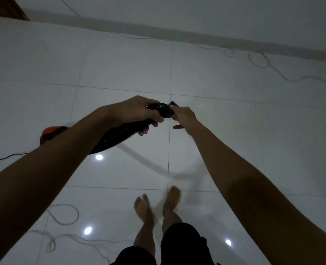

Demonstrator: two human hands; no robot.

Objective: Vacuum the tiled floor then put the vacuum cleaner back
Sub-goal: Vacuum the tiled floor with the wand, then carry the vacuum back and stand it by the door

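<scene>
Both bare forearms reach forward and inward, hands meeting near mid-frame above the floor. Left hand [137,111]: palm down, fingers curled in a grip round a black ribbed hose [120,133], thumb side toward the other hand. Right hand [184,117]: back of hand up, fingers closed on a small dark piece [173,103] at the hose end; what that piece is cannot be told. One finger of the right hand sticks out toward the left. Bare feet [158,203] below, right foot ahead of left.
</scene>
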